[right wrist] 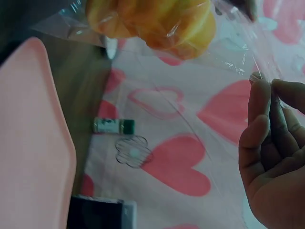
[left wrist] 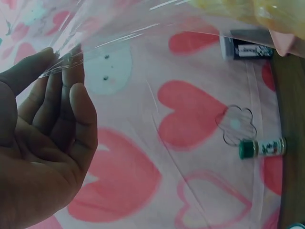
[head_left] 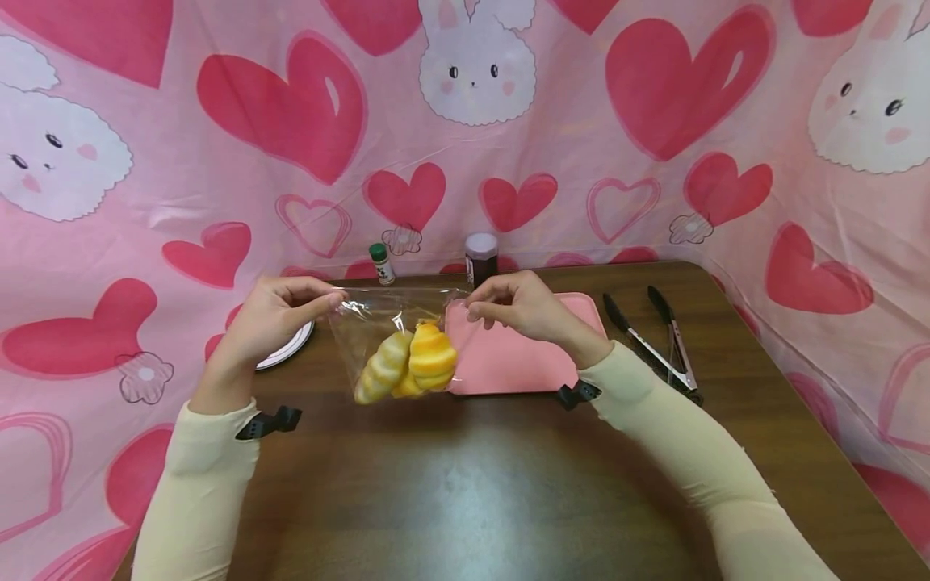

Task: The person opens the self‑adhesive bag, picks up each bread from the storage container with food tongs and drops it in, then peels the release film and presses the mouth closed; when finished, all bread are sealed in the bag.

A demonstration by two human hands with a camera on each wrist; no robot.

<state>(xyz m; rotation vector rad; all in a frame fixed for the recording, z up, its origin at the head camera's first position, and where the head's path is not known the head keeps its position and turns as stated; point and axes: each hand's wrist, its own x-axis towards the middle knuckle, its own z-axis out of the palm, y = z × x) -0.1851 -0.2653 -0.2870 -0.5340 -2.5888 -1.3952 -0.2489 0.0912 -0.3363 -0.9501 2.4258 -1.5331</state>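
Observation:
A clear plastic bag [head_left: 378,311] is stretched between both hands above the table. My left hand [head_left: 272,316] pinches its upper left corner between thumb and fingers. At the upper right corner, my right hand [head_left: 526,307] pinches the film the same way. Inside the bag, at the bottom, lie several yellow, ridged croissant-shaped breads [head_left: 433,355], one of them paler [head_left: 383,367]. In the right wrist view the breads [right wrist: 157,21] hang in the film, beyond the fingertips of the right hand [right wrist: 276,143]. The left wrist view shows the left hand [left wrist: 52,138] holding gathered film.
Behind the right hand lies a pink tray [head_left: 508,363]. Black-tipped tongs [head_left: 664,347] rest at the right. A green-capped shaker [head_left: 381,265] and a dark jar with a pale lid [head_left: 481,257] stand at the back edge. A white plate [head_left: 291,347] is partly hidden behind the left hand.

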